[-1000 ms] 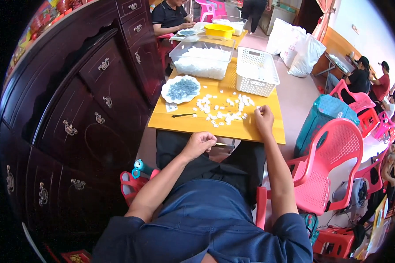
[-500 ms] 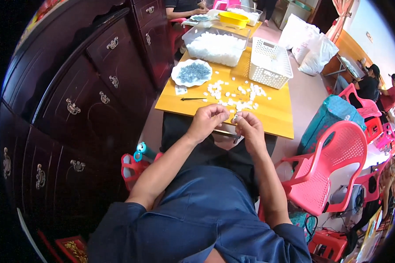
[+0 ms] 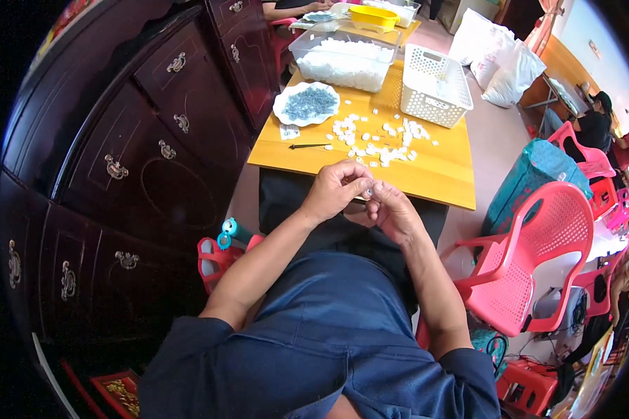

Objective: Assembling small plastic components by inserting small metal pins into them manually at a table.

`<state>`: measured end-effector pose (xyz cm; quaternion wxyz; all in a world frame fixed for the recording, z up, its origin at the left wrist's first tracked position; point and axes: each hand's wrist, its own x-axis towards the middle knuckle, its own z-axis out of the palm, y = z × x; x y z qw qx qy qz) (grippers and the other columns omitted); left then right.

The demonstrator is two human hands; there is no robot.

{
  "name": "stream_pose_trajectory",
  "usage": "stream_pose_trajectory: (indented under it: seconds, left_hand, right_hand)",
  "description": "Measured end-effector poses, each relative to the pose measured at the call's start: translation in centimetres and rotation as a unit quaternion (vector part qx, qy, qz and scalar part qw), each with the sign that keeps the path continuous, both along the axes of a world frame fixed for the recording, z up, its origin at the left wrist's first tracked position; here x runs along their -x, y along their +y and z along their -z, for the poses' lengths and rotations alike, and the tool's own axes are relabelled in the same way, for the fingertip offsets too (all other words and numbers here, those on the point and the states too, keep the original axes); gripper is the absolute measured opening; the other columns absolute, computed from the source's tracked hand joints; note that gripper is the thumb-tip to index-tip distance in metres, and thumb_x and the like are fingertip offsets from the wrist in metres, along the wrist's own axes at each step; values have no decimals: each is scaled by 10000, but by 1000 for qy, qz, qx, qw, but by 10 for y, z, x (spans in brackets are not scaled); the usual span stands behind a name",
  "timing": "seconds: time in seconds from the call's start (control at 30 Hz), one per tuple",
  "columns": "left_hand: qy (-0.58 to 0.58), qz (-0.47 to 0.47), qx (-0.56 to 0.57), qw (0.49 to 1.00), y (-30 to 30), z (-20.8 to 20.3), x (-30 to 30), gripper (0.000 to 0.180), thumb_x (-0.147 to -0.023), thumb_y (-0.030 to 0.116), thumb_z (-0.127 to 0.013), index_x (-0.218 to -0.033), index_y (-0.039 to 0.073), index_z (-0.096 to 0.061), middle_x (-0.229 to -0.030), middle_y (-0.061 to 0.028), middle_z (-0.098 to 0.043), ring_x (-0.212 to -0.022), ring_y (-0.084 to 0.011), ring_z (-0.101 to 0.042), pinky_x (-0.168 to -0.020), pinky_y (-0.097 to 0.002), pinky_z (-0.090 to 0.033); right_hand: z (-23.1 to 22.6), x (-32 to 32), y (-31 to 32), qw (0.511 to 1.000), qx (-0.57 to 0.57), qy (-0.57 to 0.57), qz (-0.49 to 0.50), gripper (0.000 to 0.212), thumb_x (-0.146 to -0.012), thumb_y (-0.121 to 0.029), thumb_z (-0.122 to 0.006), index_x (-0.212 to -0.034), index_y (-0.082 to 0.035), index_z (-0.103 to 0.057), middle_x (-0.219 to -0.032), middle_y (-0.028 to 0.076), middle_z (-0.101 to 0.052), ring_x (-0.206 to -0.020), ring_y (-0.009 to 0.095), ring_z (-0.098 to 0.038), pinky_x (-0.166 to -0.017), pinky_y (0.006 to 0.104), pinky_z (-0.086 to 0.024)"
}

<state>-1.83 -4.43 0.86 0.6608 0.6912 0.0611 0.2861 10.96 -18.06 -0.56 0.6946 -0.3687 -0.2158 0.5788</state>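
Just off the table's near edge, my left hand [image 3: 340,187] and my right hand [image 3: 395,211] meet at the fingertips, both closed in a pinch. A small white piece [image 3: 369,191] shows between them, pressed by my right thumb and finger; its details are too small to tell. Whatever my left fingers pinch is hidden. Beyond my hands, many small white plastic pieces [image 3: 386,153] lie scattered on the yellow table [image 3: 440,171]. A scalloped white plate [image 3: 279,110] holds a heap of small grey-blue translucent parts [image 3: 310,103]. Left of the scattered pieces lies a thin black tool [image 3: 309,146].
A clear bin [image 3: 307,68] full of white pieces and a white perforated basket [image 3: 437,103] stand at the table's back. Dark cabinets [image 3: 147,133] line the left. At right are a pink chair [image 3: 538,258] and a teal bag [image 3: 528,181]. Other people sit farther off.
My hands have come together; the fingertips were slightly apart before, with a small piece in the right pinch. The whole view has shifted a little.
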Motion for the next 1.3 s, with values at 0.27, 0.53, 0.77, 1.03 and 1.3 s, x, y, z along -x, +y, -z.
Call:
stream_pose_trajectory:
  seconds: [0.27, 0.53, 0.77, 1.03, 1.3]
  left_hand:
    - [34, -42, -92, 994, -6, -4, 5, 67, -965, 31, -677, -974, -20, -719, -950, -31, -675, -821, -84, -657, -751, -243, -534]
    - [36, -39, -68, 996, -1, 1, 4, 57, -933, -6, -666, -950, -29, -715, -878, -50, -706, -794, -108, -712, -704, -253, -563]
    - [41, -47, -13, 998, 6, 14, 2, 88, -1015, 78, -639, -1002, 2, -682, -870, 9, -682, -759, -52, -621, -678, -215, -513]
    - [41, -43, -36, 998, 2, 9, 4, 87, -1011, 85, -644, -1014, 11, -689, -875, 14, -685, -740, -45, -585, -680, -214, -506]
    - [50, -60, -30, 997, 4, 11, 3, 85, -1004, 77, -647, -1016, 6, -692, -873, 10, -689, -745, -46, -595, -680, -215, -511]
  right_hand:
    - [6, -2, 0, 999, -2, 27, -30, 226, -942, -352, -747, -895, -151, -656, -758, -51, -615, -626, 63, -533, -628, 246, -463]
    - [2, 4, 3, 999, 38, -29, 21, 201, -975, -305, -703, -913, -118, -664, -701, -47, -580, -573, 73, -504, -568, 241, -432]
    - [-8, 12, 4, 991, 59, -73, 95, 107, -995, -183, -691, -997, -76, -691, -769, -33, -647, -596, 41, -519, -510, 211, -441]
    - [9, 5, 5, 984, 27, -128, 120, 130, -982, -156, -697, -1063, -54, -699, -784, -24, -657, -609, 38, -549, -519, 210, -483]
    - [-3, 11, 1, 979, 45, -139, 139, 122, -971, -136, -713, -1063, -57, -713, -845, -27, -686, -634, 33, -553, -579, 186, -441]
